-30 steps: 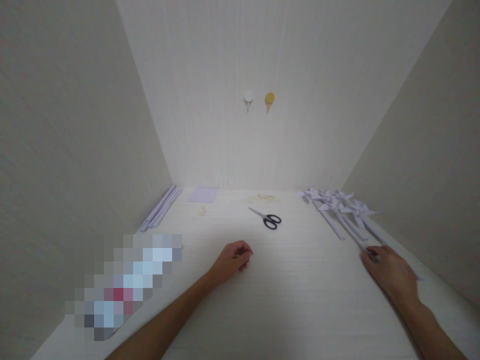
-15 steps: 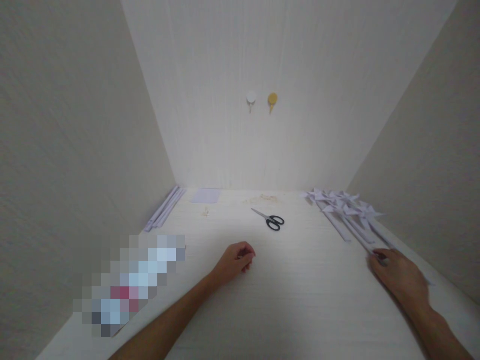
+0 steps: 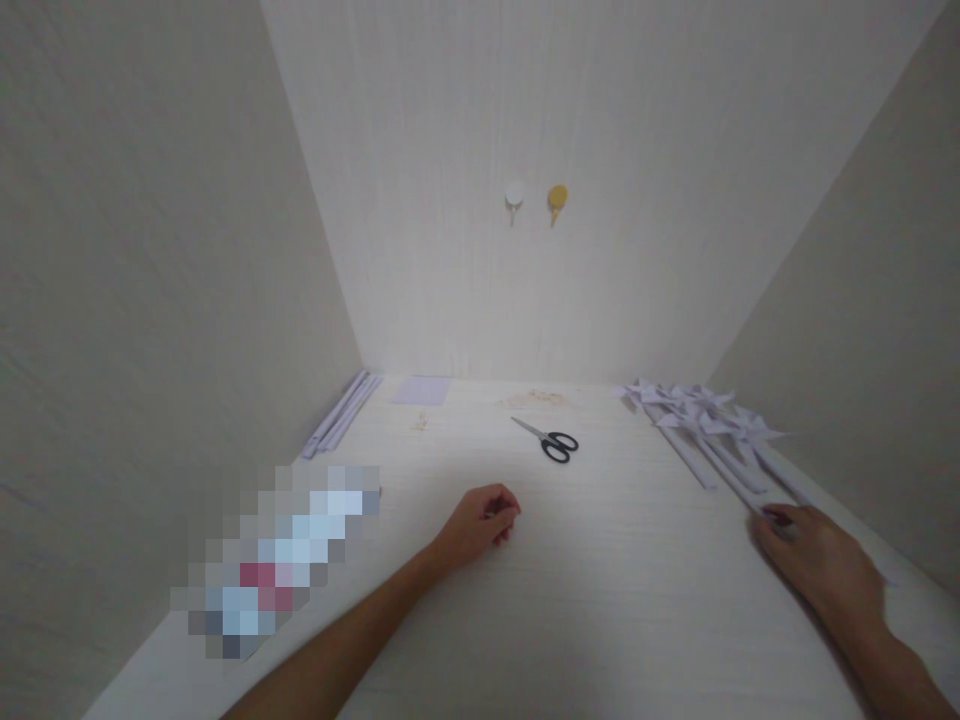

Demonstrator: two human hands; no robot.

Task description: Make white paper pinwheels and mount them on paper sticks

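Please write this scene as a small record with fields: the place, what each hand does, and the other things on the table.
place: pale table enclosed by three plain walls
left hand: loosely curled, resting on the table, holds nothing that can be seen
right hand: fingers on the near end of a paper pinwheel stick
pinwheels: a row of pale paper ones along the right wall
scissors: black handles, closed, lying mid-table
paper strips: by the left wall
paper sheet: flat, at the back
wall hooks: one white, one yellow
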